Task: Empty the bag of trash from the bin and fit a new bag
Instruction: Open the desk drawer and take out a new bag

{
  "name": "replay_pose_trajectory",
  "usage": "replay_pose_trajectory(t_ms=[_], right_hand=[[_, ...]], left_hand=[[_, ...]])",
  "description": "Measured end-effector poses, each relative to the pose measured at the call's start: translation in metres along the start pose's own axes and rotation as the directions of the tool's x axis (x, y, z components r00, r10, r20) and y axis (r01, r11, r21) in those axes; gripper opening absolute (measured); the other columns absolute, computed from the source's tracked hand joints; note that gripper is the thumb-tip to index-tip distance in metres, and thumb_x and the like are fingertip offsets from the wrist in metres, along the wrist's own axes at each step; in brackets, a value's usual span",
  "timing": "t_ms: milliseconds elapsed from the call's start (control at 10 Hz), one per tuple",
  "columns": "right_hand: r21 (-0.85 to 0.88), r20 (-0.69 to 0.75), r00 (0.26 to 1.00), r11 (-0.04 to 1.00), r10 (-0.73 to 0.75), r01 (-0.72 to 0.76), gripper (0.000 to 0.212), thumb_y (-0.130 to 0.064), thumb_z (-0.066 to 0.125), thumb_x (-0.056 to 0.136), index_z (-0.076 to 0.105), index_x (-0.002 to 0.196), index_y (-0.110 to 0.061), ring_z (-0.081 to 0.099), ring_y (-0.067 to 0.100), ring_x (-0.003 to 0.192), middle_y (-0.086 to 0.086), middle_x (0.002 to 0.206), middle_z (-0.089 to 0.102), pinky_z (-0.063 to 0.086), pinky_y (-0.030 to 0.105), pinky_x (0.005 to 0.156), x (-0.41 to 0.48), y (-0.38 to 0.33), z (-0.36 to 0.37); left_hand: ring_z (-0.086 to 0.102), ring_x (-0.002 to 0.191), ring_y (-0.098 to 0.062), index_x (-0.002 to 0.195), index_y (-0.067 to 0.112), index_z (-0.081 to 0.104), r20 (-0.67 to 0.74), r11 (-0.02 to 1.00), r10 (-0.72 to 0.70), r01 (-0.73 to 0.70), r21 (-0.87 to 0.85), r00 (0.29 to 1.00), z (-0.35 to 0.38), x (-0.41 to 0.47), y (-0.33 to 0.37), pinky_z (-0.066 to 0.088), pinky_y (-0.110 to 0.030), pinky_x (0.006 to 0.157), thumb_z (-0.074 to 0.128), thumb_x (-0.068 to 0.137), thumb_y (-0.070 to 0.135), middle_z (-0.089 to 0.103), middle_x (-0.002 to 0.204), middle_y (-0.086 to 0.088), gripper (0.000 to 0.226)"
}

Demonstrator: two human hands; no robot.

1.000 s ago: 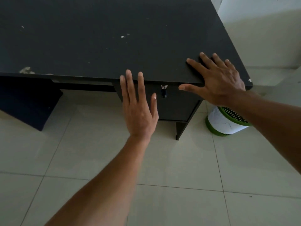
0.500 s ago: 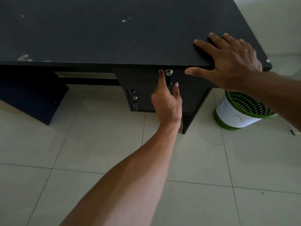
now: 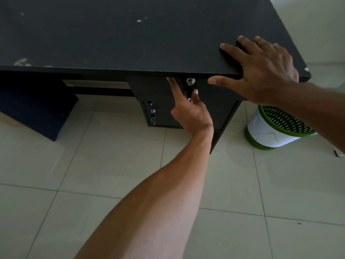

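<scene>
One change is seen: the drawer knob (image 3: 189,91) is now pinched by the left hand (image 3: 190,113); the right hand (image 3: 265,68) is kept spread on the desk (image 3: 112,38). A new bag is probably sought; the bin (image 3: 268,136), centre right, is untouched.

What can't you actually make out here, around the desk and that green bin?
All in the head view:
Bin: the right forearm covers part of its rim, and the inside is dark, so trash or a bag cannot be told.
Left hand: its own back hides most fingers, so a grip on the knob is unsure.
Drawer: its front hides the contents.
Small thing at the right edge: cut off.
</scene>
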State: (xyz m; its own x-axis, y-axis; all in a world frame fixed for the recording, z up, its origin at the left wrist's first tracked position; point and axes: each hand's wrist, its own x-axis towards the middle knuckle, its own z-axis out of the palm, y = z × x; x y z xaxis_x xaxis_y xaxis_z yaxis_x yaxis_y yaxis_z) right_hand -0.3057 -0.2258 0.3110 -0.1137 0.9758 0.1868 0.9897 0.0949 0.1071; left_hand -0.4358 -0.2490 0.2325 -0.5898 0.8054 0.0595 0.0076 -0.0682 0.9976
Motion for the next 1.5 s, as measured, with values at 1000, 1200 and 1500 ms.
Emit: replay_pose_trajectory(t_ms=[1000,1200,1500], right_hand=[[0.018,0.004,1.000,1.000,-0.007,0.007,0.099,-0.098,0.012,0.069,0.012,0.152,-0.043,0.019,0.035,0.147,0.004,0.162,0.019,0.019,0.058,0.115,-0.001,-0.001,-0.002],[0.032,0.007,1.000,0.999,-0.008,0.007,0.098,-0.097,0.013,0.070,0.013,0.152,-0.043,0.019,0.035,0.147,0.003,0.162,0.020,0.018,0.057,0.115,-0.003,0.001,-0.005],[0.038,0.023,1.000,0.999,-0.015,0.014,0.097,-0.096,0.014,0.071,0.014,0.152,-0.042,0.021,0.035,0.146,0.004,0.161,0.021,0.021,0.057,0.115,-0.004,-0.001,-0.008]], left_hand=[[0.072,0.099,-0.015,0.141,0.014,0.052,-0.136,0.986,-0.087,0.066,-0.154,0.987,-0.041,-0.048,-0.010,0.056,-0.020,0.087,0.075,0.082,0.000,0.072,0.113,-0.010,0.064],[0.072,0.100,-0.014,0.139,0.015,0.053,-0.151,0.962,-0.143,0.102,-0.254,0.978,-0.056,-0.069,-0.016,0.056,-0.024,0.088,0.073,0.082,-0.003,0.073,0.111,-0.011,0.063],[0.072,0.098,-0.014,0.137,0.015,0.054,-0.153,0.953,-0.124,0.074,-0.295,0.980,-0.070,-0.080,-0.019,0.056,-0.025,0.089,0.073,0.082,-0.007,0.075,0.104,-0.011,0.063]])
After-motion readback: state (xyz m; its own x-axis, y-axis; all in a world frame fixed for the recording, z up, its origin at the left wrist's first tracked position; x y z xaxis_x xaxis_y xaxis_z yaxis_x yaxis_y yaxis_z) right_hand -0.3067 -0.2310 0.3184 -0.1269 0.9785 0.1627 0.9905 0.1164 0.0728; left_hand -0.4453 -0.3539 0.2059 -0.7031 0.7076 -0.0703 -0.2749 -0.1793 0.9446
